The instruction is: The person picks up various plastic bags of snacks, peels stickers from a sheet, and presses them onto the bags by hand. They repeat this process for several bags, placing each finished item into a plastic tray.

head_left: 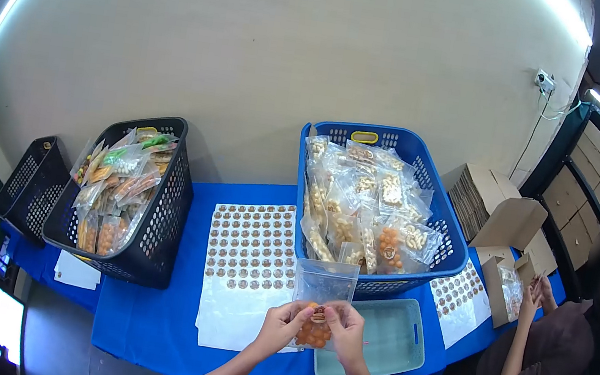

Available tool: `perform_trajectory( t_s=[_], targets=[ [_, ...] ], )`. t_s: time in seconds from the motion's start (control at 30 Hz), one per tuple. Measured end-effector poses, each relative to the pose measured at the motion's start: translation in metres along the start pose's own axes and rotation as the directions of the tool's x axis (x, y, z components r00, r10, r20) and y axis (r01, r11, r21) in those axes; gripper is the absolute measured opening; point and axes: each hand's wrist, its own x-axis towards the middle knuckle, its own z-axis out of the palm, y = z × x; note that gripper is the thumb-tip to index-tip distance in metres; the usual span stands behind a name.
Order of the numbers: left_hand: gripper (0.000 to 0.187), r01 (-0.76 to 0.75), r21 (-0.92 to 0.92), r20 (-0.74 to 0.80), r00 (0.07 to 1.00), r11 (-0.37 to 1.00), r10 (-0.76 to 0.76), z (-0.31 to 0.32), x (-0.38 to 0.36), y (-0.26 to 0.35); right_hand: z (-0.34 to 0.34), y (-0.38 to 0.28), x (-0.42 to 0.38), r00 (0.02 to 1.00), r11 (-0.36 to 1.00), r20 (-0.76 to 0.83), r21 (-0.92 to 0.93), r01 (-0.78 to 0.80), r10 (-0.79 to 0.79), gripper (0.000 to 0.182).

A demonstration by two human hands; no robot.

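Observation:
Both hands hold a see-through zip pouch (326, 277) upright above the table's front part. Round orange pieces (312, 335) fill its lower half. My left hand (285, 328) grips the pouch's left side, and my right hand (347, 334) grips the right. Between the two thumbs, a small round brown sticker (319, 314) shows on the pouch. Behind my left hand lies a white sheet (230, 314) with rows of round stickers. A pale green tray (409, 349) stands below and to the right of my right hand.
A blue basket (460, 258) of filled pouches stands behind the tray. Left are a black basket (173, 208) of snack pouches and another black basket (19, 175). On the right, a person (546, 345) handles a cardboard box (492, 282) beside stacked cartons (476, 201) and another sticker sheet (461, 325).

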Motion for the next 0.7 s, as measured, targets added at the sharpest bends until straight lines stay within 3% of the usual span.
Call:
perform_trajectory(
  t_s=[0.1, 0.3, 0.6, 0.7],
  targets=[
    [0.025, -0.121, -0.167, -0.130, 0.987, 0.979, 0.100, 0.016, 0.003, 0.004, -0.010, 0.000, 0.004, 0.997, 0.999, 0.073, 0.029, 0.030, -0.032, 0.016],
    [0.022, -0.092, -0.040, -0.207, 0.975, 0.995, 0.082, 0.029, -0.001, 0.004, -0.015, 0.005, -0.004, 0.992, 0.993, 0.122, -0.109, 0.041, -0.028, 0.021],
    [0.022, -0.076, -0.068, -0.180, 0.982, 0.995, 0.063, 0.031, -0.004, -0.008, -0.016, -0.002, -0.011, 0.989, 1.000, 0.143, 0.014, -0.023, 0.021, 0.017],
    [0.022, -0.174, -0.093, -0.101, 0.981, 0.980, 0.164, 0.033, -0.010, -0.009, -0.023, -0.006, -0.012, 0.993, 0.998, 0.107, 0.036, -0.043, 0.039, 0.012]
  ],
)
